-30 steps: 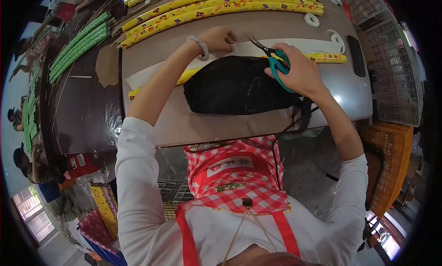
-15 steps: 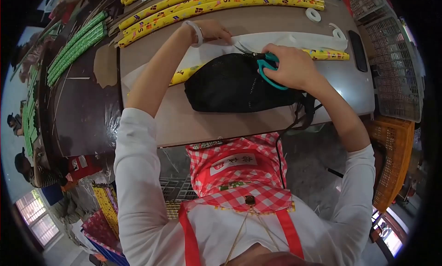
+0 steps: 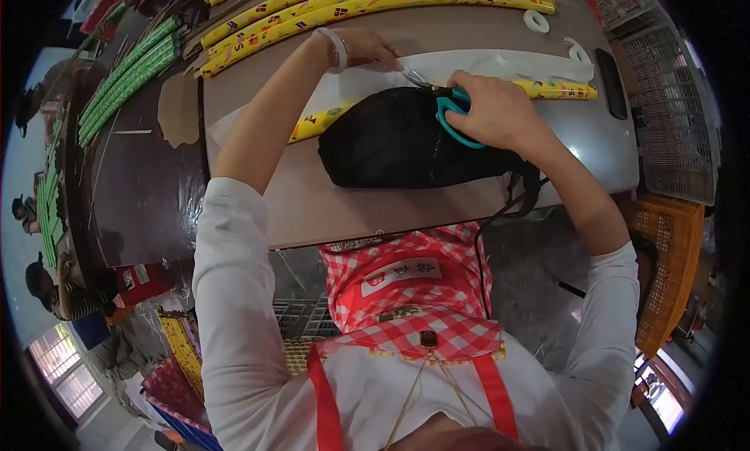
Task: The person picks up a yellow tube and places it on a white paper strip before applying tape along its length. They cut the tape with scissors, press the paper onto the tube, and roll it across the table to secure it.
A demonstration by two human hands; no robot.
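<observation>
My right hand (image 3: 496, 111) is closed on a pair of scissors (image 3: 449, 121) with teal handles. Its blades point up and left, their tips beside the fingertips of my left hand (image 3: 367, 49). The left fingers are pressed together at the white sheet (image 3: 453, 64); what they pinch is hidden. Below both hands lies a black pouch-like bag (image 3: 383, 146) with a dark strap. From under it, a yellow patterned roll (image 3: 558, 90) sticks out on both sides along the sheet.
Several more yellow rolls (image 3: 375, 14) lie across the table's far side. White tape rings (image 3: 536, 21) and a black phone-like object (image 3: 611, 84) are at the right. Green rolls (image 3: 133, 76) lie on the dark table at left. Crates (image 3: 672, 271) stand to the right.
The view has shifted slightly. The scissor blades now look wider or more turned near my left fingertips; both hands keep almost the same place.
</observation>
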